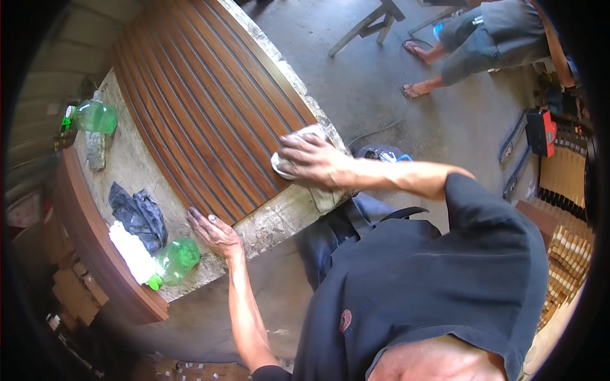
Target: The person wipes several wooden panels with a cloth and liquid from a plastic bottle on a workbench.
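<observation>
A dark brown slatted wood panel (210, 95) with black grooves lies on a worn pale workbench (279, 222). My right hand (318, 160) presses a white cloth (279, 166) onto the panel near its close right corner; part of the cloth shows beyond the fingers. My left hand (217, 235) rests at the panel's near left corner with its fingers stretched along the edge, holding nothing. Close to that hand, a green plastic bottle (178, 260) lies on its side by a crumpled white cloth or paper (130, 251) and a crumpled black plastic bag (136, 214).
Another green bottle (95, 117) lies at the bench's far left near a grey block (96, 151). A curved brown wooden piece (95, 241) runs along the left side. At the upper right stands a person (489, 44) in sandals, near a wooden trestle (372, 25).
</observation>
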The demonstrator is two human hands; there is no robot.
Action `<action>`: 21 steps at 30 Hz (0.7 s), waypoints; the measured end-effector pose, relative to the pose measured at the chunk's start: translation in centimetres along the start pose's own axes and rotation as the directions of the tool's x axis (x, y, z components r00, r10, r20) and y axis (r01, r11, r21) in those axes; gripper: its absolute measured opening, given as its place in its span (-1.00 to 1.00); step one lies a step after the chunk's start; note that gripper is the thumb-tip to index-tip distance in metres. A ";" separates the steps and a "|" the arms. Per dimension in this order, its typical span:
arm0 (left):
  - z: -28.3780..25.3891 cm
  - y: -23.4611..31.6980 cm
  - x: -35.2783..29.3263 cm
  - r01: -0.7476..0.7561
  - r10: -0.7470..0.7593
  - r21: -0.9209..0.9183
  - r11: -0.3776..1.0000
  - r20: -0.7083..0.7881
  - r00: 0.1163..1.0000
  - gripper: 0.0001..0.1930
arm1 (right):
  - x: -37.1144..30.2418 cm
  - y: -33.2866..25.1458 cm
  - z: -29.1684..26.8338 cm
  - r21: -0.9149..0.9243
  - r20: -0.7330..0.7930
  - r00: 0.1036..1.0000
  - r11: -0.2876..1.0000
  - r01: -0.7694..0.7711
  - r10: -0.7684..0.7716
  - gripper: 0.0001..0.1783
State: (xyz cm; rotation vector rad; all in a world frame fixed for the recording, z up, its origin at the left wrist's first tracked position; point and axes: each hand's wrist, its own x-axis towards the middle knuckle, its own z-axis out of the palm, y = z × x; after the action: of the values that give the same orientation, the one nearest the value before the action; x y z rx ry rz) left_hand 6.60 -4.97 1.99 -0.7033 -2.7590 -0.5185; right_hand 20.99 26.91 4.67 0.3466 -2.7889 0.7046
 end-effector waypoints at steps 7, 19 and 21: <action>-0.2 0.4 0.0 0.041 -0.042 0.034 0.999 0.039 0.998 -0.45 | 16.7 10.4 1.5 -0.018 -0.310 0.912 0.958 -0.286 0.267 -0.47; -1.6 1.1 0.5 0.050 -0.052 0.037 0.998 0.047 0.998 -0.46 | 24.8 5.4 6.9 -0.067 0.049 0.985 0.984 0.167 -0.164 -0.33; -1.4 1.3 1.0 0.054 -0.055 0.033 0.998 0.035 0.998 -0.46 | 32.7 8.8 7.8 -0.106 -0.125 0.991 0.993 -0.054 0.040 -0.40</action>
State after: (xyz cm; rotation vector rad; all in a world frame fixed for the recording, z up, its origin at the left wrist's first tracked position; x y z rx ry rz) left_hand 6.58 -3.99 3.95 -0.6376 -2.8201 -0.4755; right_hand -13.69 25.09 3.70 0.2100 -2.7125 0.5604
